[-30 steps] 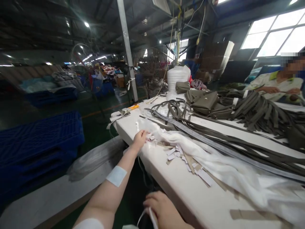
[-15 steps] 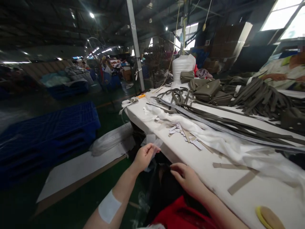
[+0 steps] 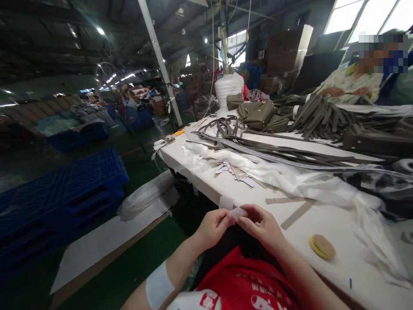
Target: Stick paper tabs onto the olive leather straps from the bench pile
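My left hand (image 3: 213, 229) is closed in a pinch on a small translucent white piece (image 3: 238, 212), thin like film or paper. The fingers of my right hand (image 3: 260, 224) are closed on the other end of it. Both hands meet just off the near edge of the white table (image 3: 206, 186). Right behind the fingers, a pale square piece (image 3: 226, 203) shows at the table's edge. Farther in lie small white and tan strips (image 3: 237, 172) in a loose pile. A yellow-edged roll of tape (image 3: 322, 246) lies to the right of my right hand.
White cloth-like sheeting (image 3: 290, 178) and long dark straps (image 3: 274, 150) run across the table. Olive bags (image 3: 260, 114) and bundled straps lie behind. A co-worker (image 3: 350, 84) sits across. Blue pallets (image 3: 64, 185) and a white board (image 3: 109, 237) lie at the left.
My right hand, earlier apart and holding nothing visible, has come to my left hand and taken hold of the white piece. The view has shifted to the right.
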